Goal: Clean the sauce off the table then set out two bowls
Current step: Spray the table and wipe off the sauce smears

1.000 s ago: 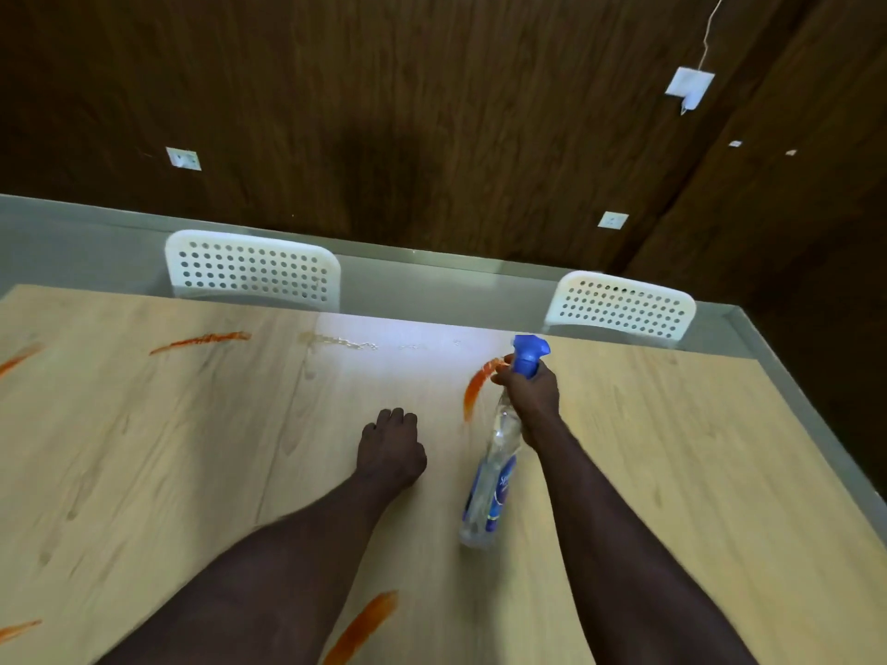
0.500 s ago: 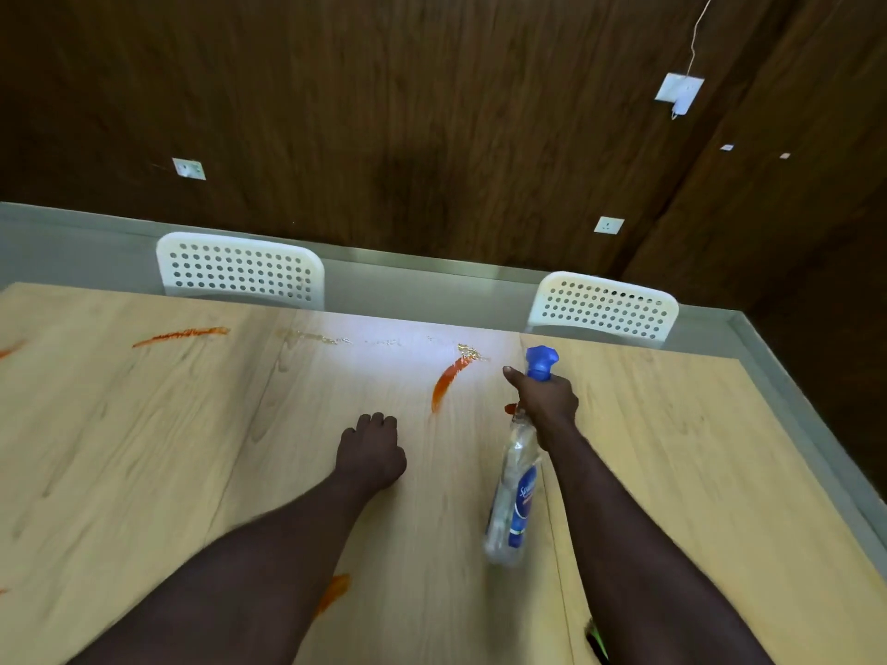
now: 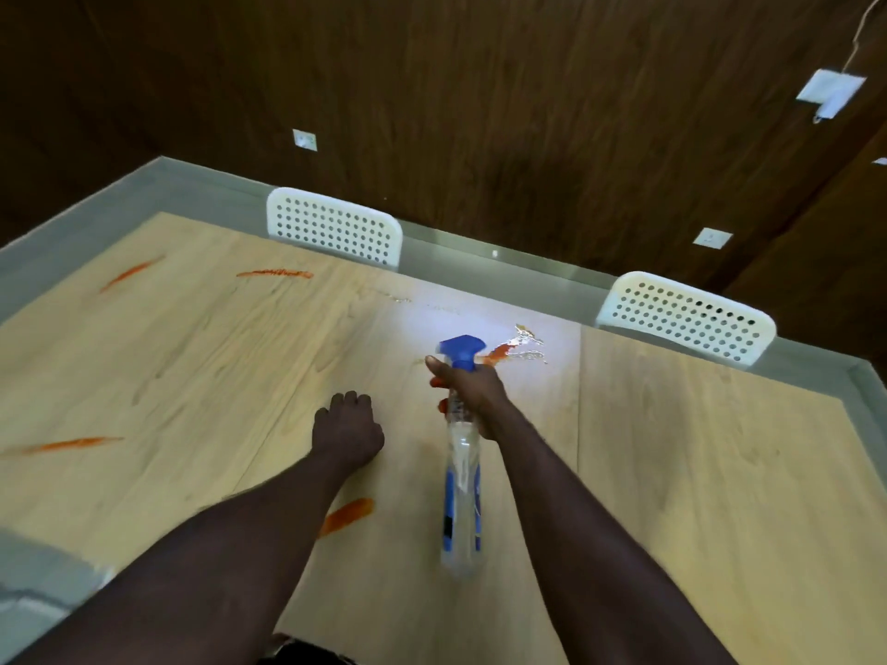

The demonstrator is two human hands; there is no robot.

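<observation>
My right hand (image 3: 473, 393) grips the neck of a clear spray bottle (image 3: 461, 477) with a blue trigger head, held above the light wooden table (image 3: 696, 472) with its nozzle toward the left. Just beyond the nozzle lies a red sauce streak (image 3: 501, 351) with wet droplets around it. My left hand (image 3: 346, 429) rests on the table with its fingers curled under, holding nothing. More sauce streaks lie by my left forearm (image 3: 346, 515), at the left (image 3: 67, 444), at the far left (image 3: 128, 273) and at the far middle (image 3: 274, 274). No bowls are in view.
Two white perforated chairs stand at the table's far edge, one at the middle (image 3: 334, 226) and one at the right (image 3: 686, 315). A dark wooden wall with sockets rises behind. Something grey (image 3: 33, 583) shows at the lower left corner.
The view has swung left, showing more sauce streaks at the left. My right hand has carried the bottle left, in front of the near streak, where more wet droplets show. My left hand stays put.
</observation>
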